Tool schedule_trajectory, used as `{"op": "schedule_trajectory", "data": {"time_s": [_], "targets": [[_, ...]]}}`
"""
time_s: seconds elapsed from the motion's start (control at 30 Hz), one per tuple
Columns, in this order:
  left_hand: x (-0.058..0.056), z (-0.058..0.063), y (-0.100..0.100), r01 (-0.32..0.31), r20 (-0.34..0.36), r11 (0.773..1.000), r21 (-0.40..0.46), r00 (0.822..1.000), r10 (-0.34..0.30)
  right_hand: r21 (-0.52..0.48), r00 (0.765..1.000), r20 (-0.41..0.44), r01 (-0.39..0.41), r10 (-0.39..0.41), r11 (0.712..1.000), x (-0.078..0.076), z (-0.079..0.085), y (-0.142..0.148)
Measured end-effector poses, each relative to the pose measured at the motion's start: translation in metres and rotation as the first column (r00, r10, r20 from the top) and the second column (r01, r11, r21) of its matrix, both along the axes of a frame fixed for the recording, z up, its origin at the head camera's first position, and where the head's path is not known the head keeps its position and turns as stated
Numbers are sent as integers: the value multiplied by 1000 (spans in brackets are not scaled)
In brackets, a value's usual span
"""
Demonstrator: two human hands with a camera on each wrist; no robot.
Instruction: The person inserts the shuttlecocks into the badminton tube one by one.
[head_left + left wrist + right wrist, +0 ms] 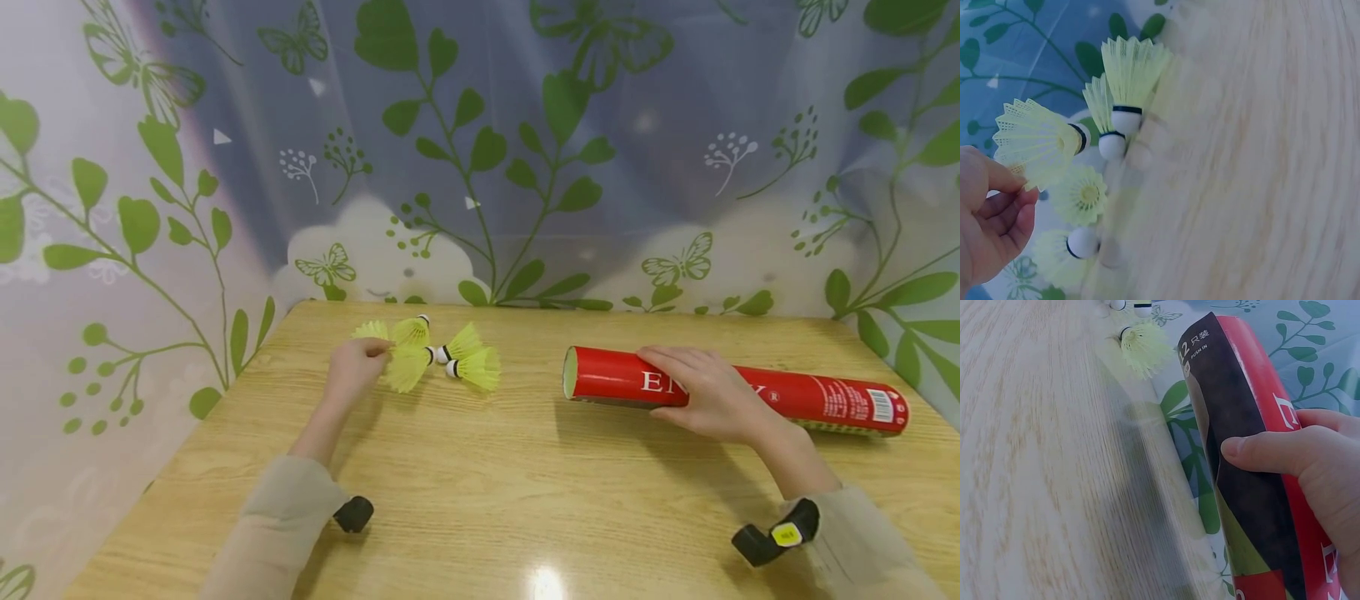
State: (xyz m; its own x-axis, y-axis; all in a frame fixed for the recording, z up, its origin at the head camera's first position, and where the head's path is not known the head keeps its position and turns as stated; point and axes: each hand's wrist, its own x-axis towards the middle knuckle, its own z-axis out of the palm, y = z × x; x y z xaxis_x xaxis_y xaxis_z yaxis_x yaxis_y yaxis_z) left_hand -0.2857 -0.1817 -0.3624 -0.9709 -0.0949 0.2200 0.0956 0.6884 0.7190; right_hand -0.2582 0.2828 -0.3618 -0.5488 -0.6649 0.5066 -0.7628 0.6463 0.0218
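Shuttlecock (1040, 142) of yellow mesh with white base sits rim-pinched in left hand (356, 368); right hand (708, 390) wraps red cylindrical tube (813, 395).

7 o'clock: beige left sleeve (273, 533), black wrist block (354, 514) | 4 o'clock: beige right sleeve (862, 533), black wrist bracket (756, 546), yellow label (787, 534)

Left fingers (1005, 180) pinched, right fingers (667, 358) curved
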Motion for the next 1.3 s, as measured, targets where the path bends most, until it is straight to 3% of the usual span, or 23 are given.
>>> {"op": "schedule_trajectory", "data": {"time_s": [0.33,0.67,0.9,1.3], "targets": [[3,10,24,83,21,994,72,996,-84,-4,1000,10,5,-5,1000,1,1,1],[4,12,54,205,28,969,141,977,-211,-5,1000,-5,-5,5,1000,0,1,1],[3,11,73,250,11,964,87,968,-252,-5,1000,-20,-15,15,1000,0,1,0],[1,7,104,336,13,933,128,940,-340,0,1000,-18,1,-1,1000,1,1,0]]}}
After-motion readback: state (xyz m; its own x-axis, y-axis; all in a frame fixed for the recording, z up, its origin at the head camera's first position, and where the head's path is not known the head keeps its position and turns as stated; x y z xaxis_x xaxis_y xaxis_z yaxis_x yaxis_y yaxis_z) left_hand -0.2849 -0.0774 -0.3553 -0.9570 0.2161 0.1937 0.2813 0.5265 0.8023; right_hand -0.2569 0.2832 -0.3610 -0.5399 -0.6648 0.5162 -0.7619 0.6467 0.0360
